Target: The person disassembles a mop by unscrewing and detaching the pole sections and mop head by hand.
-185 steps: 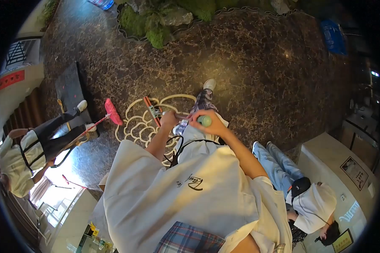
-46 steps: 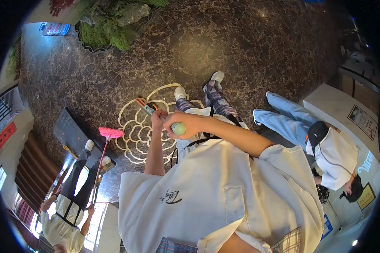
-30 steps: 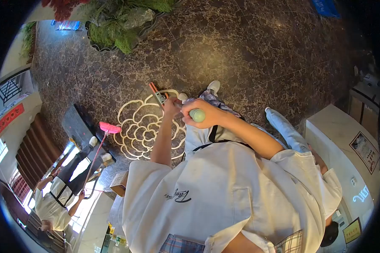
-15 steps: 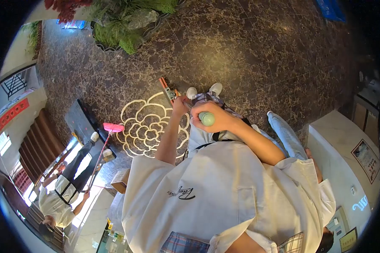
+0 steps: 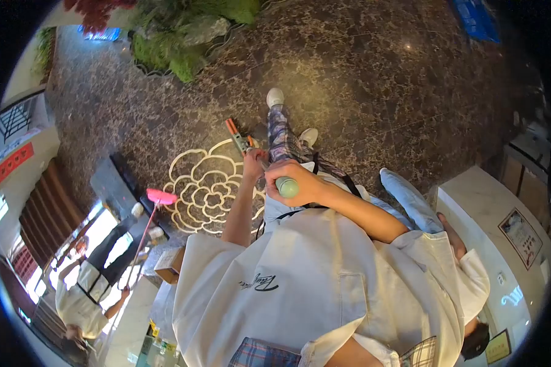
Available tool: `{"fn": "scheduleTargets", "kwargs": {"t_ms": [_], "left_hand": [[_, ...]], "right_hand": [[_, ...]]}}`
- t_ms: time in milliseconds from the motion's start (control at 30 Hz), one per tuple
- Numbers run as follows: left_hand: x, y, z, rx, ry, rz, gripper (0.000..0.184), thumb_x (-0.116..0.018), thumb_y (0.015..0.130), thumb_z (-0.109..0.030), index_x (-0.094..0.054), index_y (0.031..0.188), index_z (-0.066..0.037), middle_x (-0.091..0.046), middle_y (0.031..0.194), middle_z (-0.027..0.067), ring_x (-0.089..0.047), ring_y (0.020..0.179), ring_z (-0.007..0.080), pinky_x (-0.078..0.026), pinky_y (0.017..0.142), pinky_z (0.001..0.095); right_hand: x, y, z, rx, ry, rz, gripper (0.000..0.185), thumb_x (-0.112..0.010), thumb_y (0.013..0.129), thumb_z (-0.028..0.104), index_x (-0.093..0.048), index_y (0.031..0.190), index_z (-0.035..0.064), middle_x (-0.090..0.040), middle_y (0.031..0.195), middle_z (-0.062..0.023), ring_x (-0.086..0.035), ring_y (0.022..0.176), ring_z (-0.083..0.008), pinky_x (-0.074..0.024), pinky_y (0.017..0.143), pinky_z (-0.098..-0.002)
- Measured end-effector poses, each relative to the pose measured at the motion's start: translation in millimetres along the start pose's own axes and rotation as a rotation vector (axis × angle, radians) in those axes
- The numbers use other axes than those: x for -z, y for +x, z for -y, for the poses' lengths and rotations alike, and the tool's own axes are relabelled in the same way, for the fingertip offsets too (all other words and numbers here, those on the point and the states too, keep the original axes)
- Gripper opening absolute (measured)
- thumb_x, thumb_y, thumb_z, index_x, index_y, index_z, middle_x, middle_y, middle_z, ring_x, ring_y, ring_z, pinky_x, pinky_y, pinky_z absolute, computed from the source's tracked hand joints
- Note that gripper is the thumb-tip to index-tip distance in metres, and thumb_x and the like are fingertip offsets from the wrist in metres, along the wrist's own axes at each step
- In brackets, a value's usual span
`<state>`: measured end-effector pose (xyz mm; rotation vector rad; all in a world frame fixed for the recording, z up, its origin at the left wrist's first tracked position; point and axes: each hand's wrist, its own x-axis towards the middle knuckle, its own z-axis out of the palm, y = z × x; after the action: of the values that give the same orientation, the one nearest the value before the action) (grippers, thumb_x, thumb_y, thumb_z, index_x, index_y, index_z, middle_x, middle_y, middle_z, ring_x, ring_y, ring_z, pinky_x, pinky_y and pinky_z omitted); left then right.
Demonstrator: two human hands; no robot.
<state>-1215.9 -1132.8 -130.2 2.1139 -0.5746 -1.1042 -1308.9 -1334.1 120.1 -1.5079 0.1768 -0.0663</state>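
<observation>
I hold a long-handled floor tool upright, seen almost end-on. Its rounded pale-green handle end (image 5: 286, 187) sticks out of my right hand (image 5: 301, 182), whose fingers are wrapped round it. Just beyond, my left hand (image 5: 254, 164) is closed round the shaft lower down. Past that hand the tool's orange and grey head (image 5: 237, 137) shows near the dark marbled floor; its exact kind is unclear. My shoes (image 5: 275, 97) are apart, one well ahead of the other.
A pale flower pattern (image 5: 211, 192) marks the floor at left. A person (image 5: 98, 275) there holds a pole with a pink mop head (image 5: 161, 196). Green plants (image 5: 183, 46) stand ahead. Another person in jeans (image 5: 413, 199) is at right, beside a white counter (image 5: 471, 214).
One foot has stepped forward. Both hands and the tool have shifted slightly left in view, and the surroundings have shifted a little with the camera.
</observation>
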Motion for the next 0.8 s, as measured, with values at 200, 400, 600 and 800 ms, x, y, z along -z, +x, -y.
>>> {"fn": "scheduleTargets", "kwargs": {"t_ms": [200, 400, 600, 800], "left_hand": [[29.2, 34.9, -2.5, -0.061, -0.072, 0.109, 0.015, -0.057, 0.071, -0.014, -0.060, 0.075, 0.000, -0.059, 0.067, 0.0155, -0.059, 0.067, 0.0286, -0.044, 0.061, 0.0354], [85.6, 65.2, -59.6, -0.145, 0.021, 0.113, 0.017, -0.061, 0.070, -0.018, -0.060, 0.074, -0.002, -0.060, 0.066, 0.0139, -0.060, 0.067, 0.0265, -0.045, 0.061, 0.0352], [110.3, 85.0, -67.1, -0.147, 0.023, 0.156, 0.016, -0.062, 0.071, -0.018, -0.059, 0.074, -0.002, -0.059, 0.067, 0.0125, -0.059, 0.066, 0.0243, -0.044, 0.060, 0.0340], [127.5, 94.2, -67.7, -0.154, 0.028, 0.184, 0.015, -0.063, 0.072, -0.017, -0.058, 0.073, -0.003, -0.059, 0.067, 0.0112, -0.057, 0.066, 0.0220, -0.043, 0.060, 0.0328]], "right_hand": [[9.0, 44.5, 3.1, -0.048, -0.036, 0.009, 0.016, -0.067, 0.068, 0.006, -0.051, 0.064, 0.0051, -0.056, 0.062, -0.0077, -0.057, 0.060, -0.0267, -0.0432, 0.056, -0.0344], [26.5, 123.9, 26.1, -0.055, -0.065, 0.162, 0.016, -0.069, 0.069, 0.010, -0.053, 0.069, 0.0056, -0.059, 0.076, -0.0122, -0.057, 0.071, -0.0301, -0.0443, 0.064, -0.0383], [19.9, 165.0, -3.8, -0.009, -0.072, 0.307, 0.018, -0.069, 0.072, 0.016, -0.054, 0.075, 0.0059, -0.059, 0.077, -0.0103, -0.058, 0.075, -0.0281, -0.0443, 0.066, -0.0385], [74.1, 164.0, 9.9, 0.077, -0.268, 0.049, 0.047, -0.069, 0.075, 0.028, -0.051, 0.113, 0.0063, -0.059, 0.104, -0.0137, -0.056, 0.100, -0.0335, -0.0447, 0.086, -0.0413]]}}
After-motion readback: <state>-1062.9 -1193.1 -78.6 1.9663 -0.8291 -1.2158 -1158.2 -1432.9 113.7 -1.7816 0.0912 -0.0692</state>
